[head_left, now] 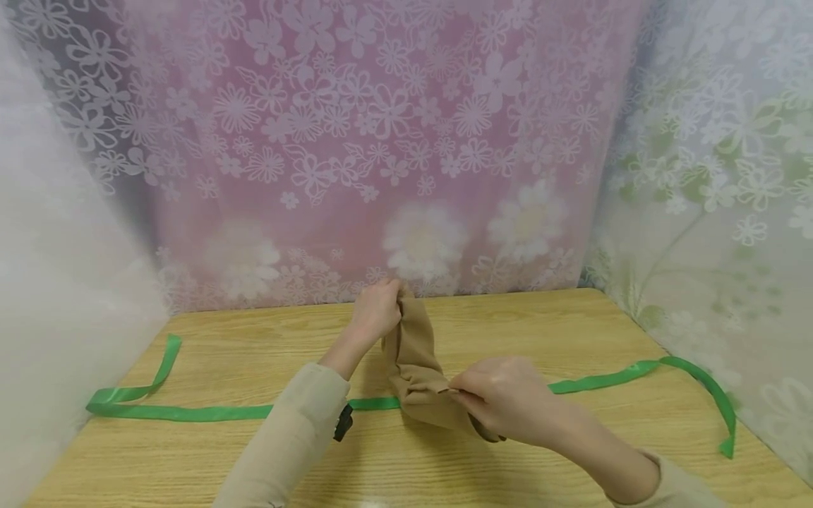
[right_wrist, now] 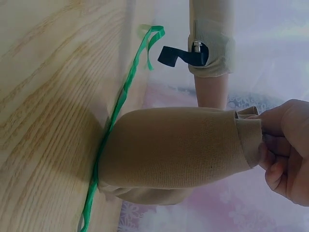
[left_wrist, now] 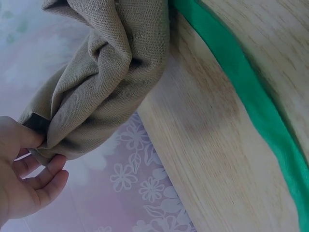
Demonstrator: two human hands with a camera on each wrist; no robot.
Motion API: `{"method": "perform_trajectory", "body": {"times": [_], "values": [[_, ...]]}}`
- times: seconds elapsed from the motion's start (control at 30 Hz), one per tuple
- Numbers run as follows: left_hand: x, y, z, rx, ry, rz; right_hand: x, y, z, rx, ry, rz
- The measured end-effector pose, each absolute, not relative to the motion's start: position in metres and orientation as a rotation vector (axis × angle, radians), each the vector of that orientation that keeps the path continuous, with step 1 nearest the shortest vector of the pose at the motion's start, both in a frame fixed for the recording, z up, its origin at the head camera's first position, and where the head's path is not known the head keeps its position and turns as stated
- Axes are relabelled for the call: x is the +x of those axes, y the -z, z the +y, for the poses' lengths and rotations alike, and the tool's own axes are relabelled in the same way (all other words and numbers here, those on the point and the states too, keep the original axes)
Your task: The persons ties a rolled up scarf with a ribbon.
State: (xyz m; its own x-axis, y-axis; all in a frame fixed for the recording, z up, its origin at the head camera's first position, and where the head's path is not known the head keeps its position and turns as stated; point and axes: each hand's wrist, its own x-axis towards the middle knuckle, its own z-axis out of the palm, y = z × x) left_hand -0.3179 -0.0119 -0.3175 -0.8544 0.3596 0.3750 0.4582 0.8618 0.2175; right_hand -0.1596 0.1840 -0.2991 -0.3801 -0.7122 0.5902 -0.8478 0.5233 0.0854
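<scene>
"Holding what, the left hand (head_left: pixel 377 310) and right hand (head_left: pixel 511 401)?"
"Each pinches one end of the brown cloth (head_left: pixel 416 339)."
"Where's that?"
"Over the desk (head_left: pixel 540 326), both ends raised, its middle down at the green ribbon (head_left: pixel 216 413)."

Folded tan cloth (head_left: pixel 418 342) sags across green ribbon (head_left: pixel 216 413).

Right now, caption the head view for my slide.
Left hand and right hand grip a tan cloth over a green ribbon lying across a wood-grain table.
</scene>
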Motion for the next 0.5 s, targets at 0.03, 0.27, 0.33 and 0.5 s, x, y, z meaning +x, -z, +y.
{"method": "perform_trajectory", "body": {"times": [0.03,0.27,0.33,0.5], "values": [[-0.319,0.318,-0.012,-0.616,0.433,-2.71,-0.16,0.299,0.184,1.268,-0.308,-2.194],[-0.322,0.32,-0.012,-0.642,0.462,-2.672,-0.16,0.302,0.178,1.24,-0.276,-2.17],[-0.322,0.32,-0.013,-0.653,0.459,-2.665,-0.16,0.303,0.176,1.229,-0.254,-2.152],[-0.323,0.319,-0.013,-0.661,0.448,-2.673,-0.159,0.305,0.172,1.21,-0.243,-2.155]]}}
